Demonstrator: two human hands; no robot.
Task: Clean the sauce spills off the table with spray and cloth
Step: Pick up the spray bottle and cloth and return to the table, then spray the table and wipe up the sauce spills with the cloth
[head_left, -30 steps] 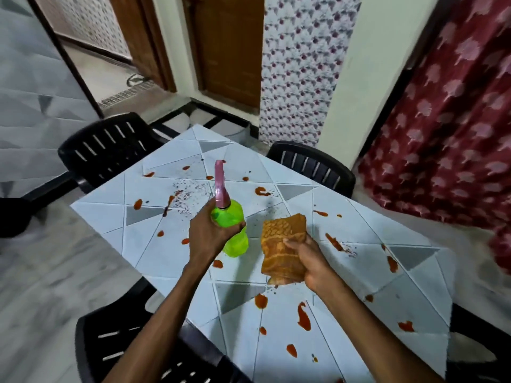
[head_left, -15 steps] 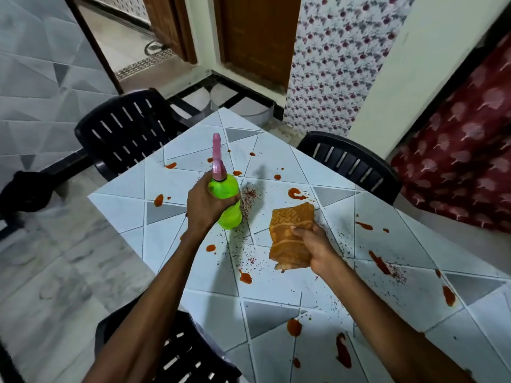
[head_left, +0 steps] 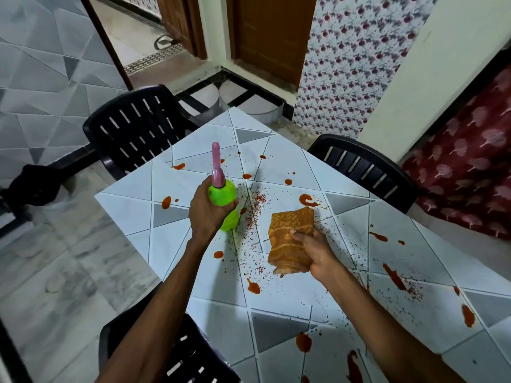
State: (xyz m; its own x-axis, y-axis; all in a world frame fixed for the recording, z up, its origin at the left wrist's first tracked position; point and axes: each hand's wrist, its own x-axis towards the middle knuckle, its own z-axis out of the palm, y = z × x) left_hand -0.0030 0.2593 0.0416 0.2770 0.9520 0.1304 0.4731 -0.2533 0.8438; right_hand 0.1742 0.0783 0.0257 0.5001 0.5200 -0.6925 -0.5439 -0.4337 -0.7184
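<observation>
Hands barely shifted: left hand (head_left: 206, 210) grips green spray bottle (head_left: 225, 195) upright over table (head_left: 177, 244); right hand (head_left: 318, 254) clutches orange cloth (head_left: 287, 239), seemingly just above it. Sauce spills (head_left: 307, 200) scattered.

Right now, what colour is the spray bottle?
Bright green bottle with a pink spray top, seen in the head view.

Left hand (head_left: 206, 210) grips spray bottle (head_left: 224, 199); right hand (head_left: 315, 252) holds cloth (head_left: 289, 239)

black chairs (head_left: 132, 134), grey floor (head_left: 63, 275) (marbled)
</observation>
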